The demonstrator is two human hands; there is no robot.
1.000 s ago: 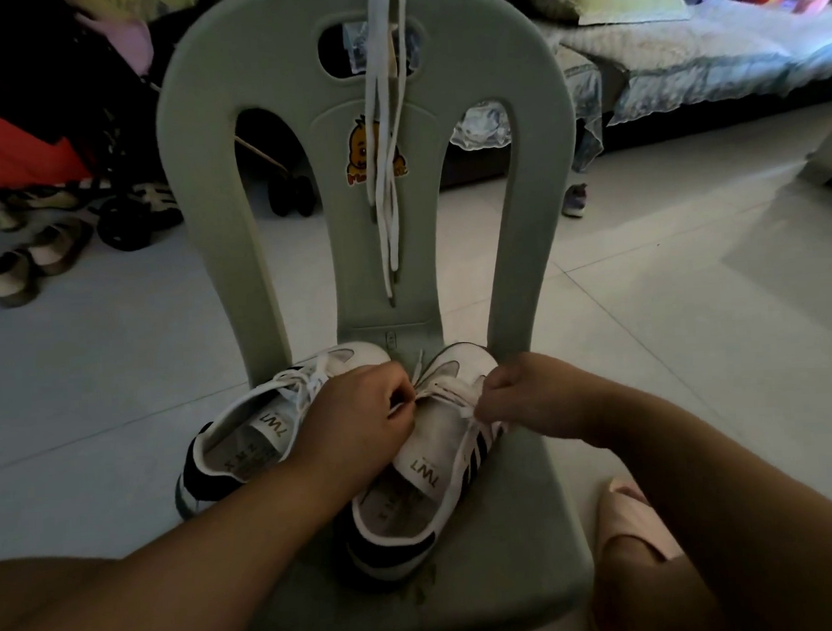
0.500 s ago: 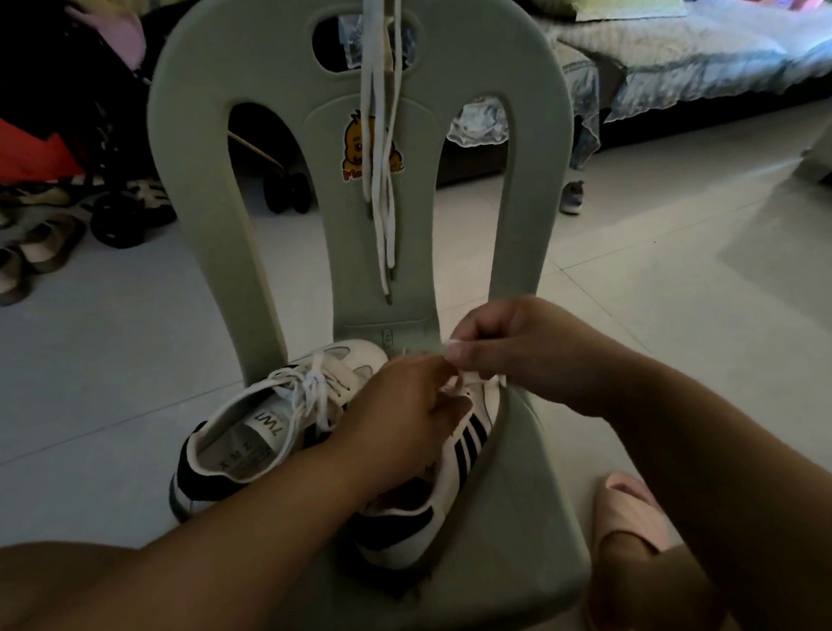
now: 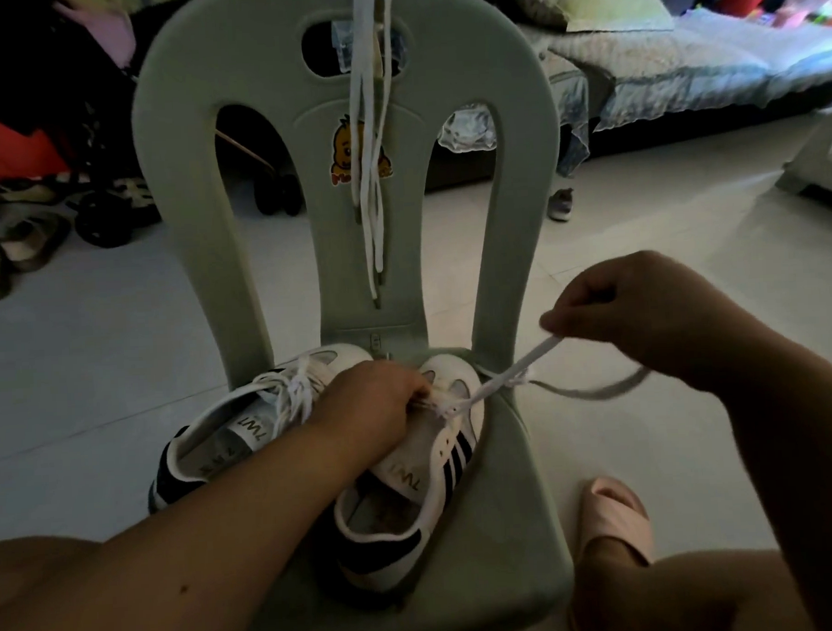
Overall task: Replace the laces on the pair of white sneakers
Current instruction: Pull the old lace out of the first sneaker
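Crowding the floor (image 3: 96, 353) left of the chair (image 3: 179, 182) lie stray shoes (image 3: 24, 237); on its seat (image 3: 509, 526), a laced sneaker (image 3: 228, 428), then the left hand (image 3: 365, 408) gripping the second sneaker (image 3: 451, 457); the right hand (image 3: 628, 306) pinches its lace (image 3: 507, 380) past the seat's edge

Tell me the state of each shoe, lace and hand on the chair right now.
White sneaker with black stripes: partly unlaced.
Other white sneaker: laced.
White lace: pulled out taut.
Spare white laces: hanging over green plastic chair back.
Left-hand grip: holds striped sneaker.
Right-hand grip: pinches lace.
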